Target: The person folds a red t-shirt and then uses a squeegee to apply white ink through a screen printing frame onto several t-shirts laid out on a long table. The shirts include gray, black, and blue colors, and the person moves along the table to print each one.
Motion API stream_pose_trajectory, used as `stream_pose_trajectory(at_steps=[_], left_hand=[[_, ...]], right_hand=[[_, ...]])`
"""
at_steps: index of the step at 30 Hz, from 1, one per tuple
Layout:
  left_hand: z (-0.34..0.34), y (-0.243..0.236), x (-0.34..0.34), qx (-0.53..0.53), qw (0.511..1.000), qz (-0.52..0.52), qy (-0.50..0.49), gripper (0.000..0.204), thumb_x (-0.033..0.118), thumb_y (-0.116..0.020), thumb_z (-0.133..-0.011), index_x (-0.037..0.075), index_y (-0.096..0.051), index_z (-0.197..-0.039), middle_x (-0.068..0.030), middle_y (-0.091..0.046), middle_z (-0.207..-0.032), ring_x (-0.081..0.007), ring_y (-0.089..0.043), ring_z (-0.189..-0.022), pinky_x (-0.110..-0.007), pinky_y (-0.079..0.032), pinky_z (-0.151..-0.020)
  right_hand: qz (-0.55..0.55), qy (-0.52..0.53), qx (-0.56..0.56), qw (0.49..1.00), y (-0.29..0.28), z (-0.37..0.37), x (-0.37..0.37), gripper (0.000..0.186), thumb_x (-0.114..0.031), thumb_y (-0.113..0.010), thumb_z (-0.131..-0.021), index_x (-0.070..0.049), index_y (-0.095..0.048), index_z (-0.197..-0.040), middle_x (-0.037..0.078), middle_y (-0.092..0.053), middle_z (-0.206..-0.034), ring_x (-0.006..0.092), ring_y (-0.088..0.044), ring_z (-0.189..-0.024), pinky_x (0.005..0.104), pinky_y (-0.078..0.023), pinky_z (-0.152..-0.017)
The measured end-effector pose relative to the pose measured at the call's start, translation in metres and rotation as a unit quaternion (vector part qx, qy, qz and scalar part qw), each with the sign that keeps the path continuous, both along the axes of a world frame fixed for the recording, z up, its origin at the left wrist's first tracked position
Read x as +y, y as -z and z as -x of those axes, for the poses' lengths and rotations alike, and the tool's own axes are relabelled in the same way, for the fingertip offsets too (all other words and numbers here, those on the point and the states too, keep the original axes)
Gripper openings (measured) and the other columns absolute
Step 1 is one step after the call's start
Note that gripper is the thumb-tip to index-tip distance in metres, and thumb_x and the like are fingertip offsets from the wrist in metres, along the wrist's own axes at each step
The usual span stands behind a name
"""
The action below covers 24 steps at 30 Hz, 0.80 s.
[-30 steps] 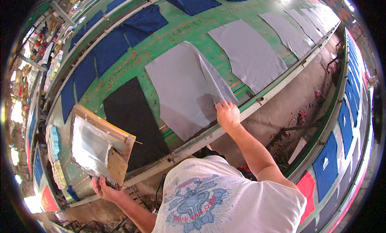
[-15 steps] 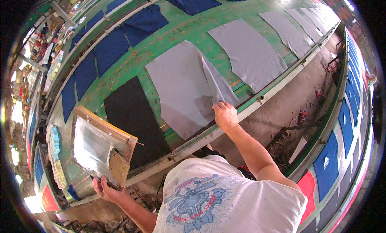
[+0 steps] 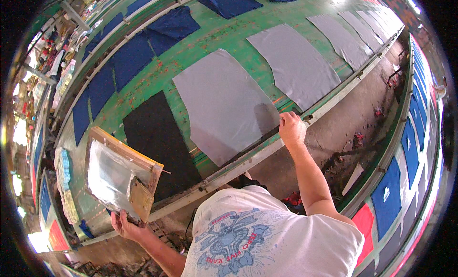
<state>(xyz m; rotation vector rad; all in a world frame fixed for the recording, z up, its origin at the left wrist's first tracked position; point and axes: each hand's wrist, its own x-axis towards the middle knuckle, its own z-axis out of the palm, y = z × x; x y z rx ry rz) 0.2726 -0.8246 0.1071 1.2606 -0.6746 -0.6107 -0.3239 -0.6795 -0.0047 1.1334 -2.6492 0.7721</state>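
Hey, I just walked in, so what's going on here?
A person is standing at a long green table with fabric pieces laid out on it. The left hand holds a wooden frame by its lower edge, tilted. The right hand's fingertips are at the near right corner of a grey fabric piece, which lies flat; whether they pinch it is hard to tell. A black piece lies to its left.

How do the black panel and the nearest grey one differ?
The grey panel is pale, the black panel dark. The wooden frame partly hides the black panel; the grey panel shows almost whole. The right hand is at the grey panel's corner; none touches the black panel. Both lie on the green table.
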Motion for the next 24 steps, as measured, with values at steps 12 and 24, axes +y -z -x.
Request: stream_pose_trajectory(at_steps=[12, 24], left_hand=[[-0.02, 0.006, -0.002, 0.021, 0.999, 0.028, 0.025, 0.043, -0.004, -0.078, -0.094, 0.001, -0.069, -0.136, -0.01, -0.073, -0.125, -0.0252, -0.069, -0.113, -0.045, -0.06, -0.1], [-0.117, 0.067, -0.084, 0.031, 0.994, 0.063, 0.084, 0.04, -0.007, -0.08, -0.094, 0.002, -0.071, -0.132, -0.0089, -0.074, -0.128, -0.0203, -0.07, -0.113, -0.037, -0.059, -0.102]], right_hand=[[0.093, -0.071, 0.064, 0.991, -0.015, -0.004, -0.02, 0.021, -0.01, -0.081, -0.093, -0.007, -0.079, -0.113, 0.011, -0.074, -0.122, 0.038, -0.068, -0.116, 0.0509, -0.055, -0.1], [0.129, -0.171, 0.095, 0.972, -0.024, -0.119, -0.048, 0.032, 0.009, -0.071, -0.085, -0.005, -0.078, -0.113, 0.014, -0.072, -0.113, 0.0396, -0.068, -0.109, 0.0511, -0.057, -0.096]])
